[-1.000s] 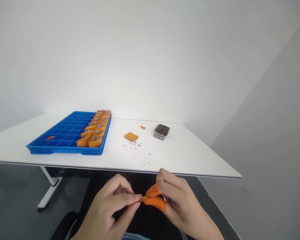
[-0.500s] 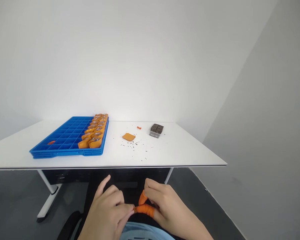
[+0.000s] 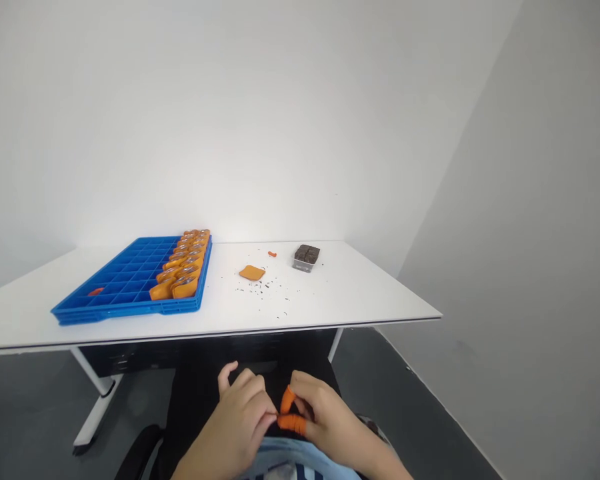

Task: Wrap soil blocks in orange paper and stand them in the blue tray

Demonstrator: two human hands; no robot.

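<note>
My right hand (image 3: 333, 423) is over my lap, wearing orange finger cots on its thumb and index finger. The thumb cot (image 3: 293, 424) points left, towards my other hand. Just above it, the index cot (image 3: 287, 400) angles downward with a small gap between. My left hand (image 3: 245, 413) has its thumb and index finger pinched at the tip of the thumb cot, and its little finger sticks up. Nothing shows between the right thumb and index finger; the other right fingers curl behind and are partly hidden.
A blue compartment tray (image 3: 105, 315) sits on the white table (image 3: 350, 303), with orange pouch-like pieces (image 3: 184, 288) along its right side. Near it lie an orange flat piece (image 3: 253, 273), a small orange scrap (image 3: 272, 254), dark crumbs and a clear box of dark blocks (image 3: 307, 255).
My left hand has shifted a little to the right, staying at the tip of the thumb cot. The camera view has turned slightly, so the table and tray appear farther left.
</note>
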